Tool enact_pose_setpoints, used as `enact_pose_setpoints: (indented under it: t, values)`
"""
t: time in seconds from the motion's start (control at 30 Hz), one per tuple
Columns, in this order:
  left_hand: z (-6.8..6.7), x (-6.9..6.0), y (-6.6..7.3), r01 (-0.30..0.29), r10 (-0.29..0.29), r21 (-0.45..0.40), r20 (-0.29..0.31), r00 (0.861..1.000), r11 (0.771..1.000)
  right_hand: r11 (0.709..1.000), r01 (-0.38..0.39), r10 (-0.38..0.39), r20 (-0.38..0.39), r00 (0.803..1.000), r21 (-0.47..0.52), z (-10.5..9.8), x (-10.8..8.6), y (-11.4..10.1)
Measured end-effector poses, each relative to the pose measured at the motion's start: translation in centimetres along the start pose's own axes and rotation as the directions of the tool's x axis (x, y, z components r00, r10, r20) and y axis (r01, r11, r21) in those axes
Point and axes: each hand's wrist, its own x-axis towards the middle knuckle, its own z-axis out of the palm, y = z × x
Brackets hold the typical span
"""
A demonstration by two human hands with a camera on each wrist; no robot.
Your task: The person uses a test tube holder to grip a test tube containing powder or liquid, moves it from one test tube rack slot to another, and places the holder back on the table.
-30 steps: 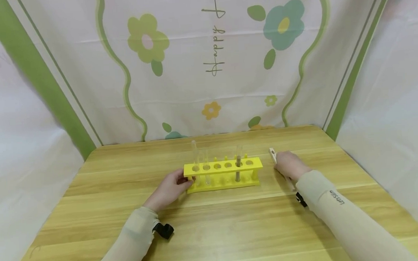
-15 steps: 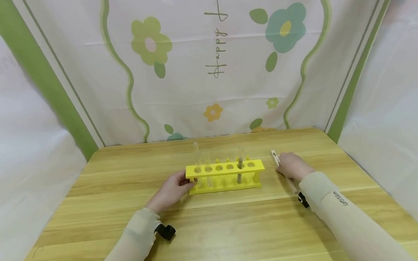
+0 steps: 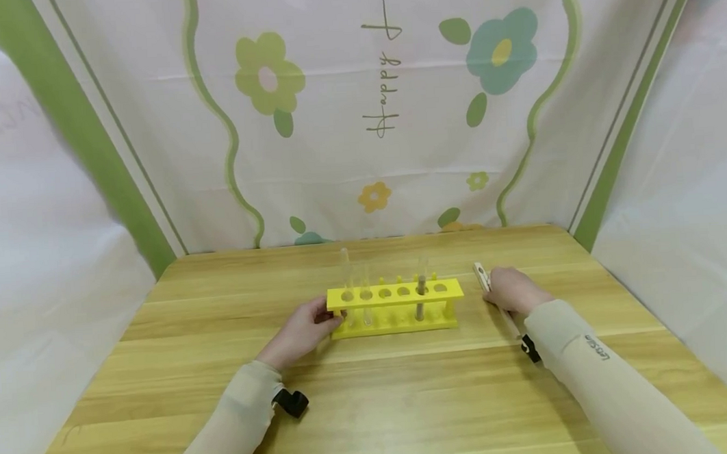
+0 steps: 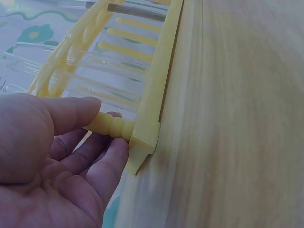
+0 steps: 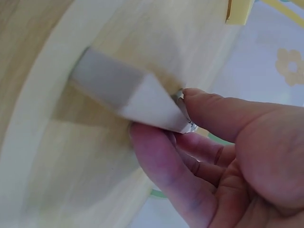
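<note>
A yellow test tube rack (image 3: 394, 294) stands upright on the table. My left hand (image 3: 300, 332) grips its left end post (image 4: 111, 125), thumb on one side and fingers curled round the other. Two clear test tubes stand in the rack's left holes, the taller clear tube (image 3: 346, 269) at the end. Toward the right, one test tube (image 3: 420, 306) holds something dark grey. To the right of the rack, my right hand (image 3: 515, 291) pinches a wooden test tube holder (image 3: 482, 275) between thumb and fingers. In the right wrist view the pale wooden holder (image 5: 114, 83) slants down close to the tabletop.
The wood-grain table (image 3: 373, 405) ends at a back edge against a flower-printed cloth (image 3: 335, 153). White cloth walls (image 3: 689, 203) rise on both sides. A black wrist camera (image 3: 291, 402) sits on the left sleeve.
The head view has drifted slightly, so everything appears a little lower and to the right. Both hands keep their holds, and the rack and holder show no clear movement.
</note>
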Motion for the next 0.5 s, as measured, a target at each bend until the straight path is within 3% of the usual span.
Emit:
enact_pose_setpoints:
  t: [0.5]
  values:
    - [-0.21, 0.69, -0.26, 0.004, -0.004, 0.011, -0.016, 1.0, 1.0, 0.998, -0.038, 0.039, -0.008, 0.999, 0.057, 0.17, 0.54, -0.18]
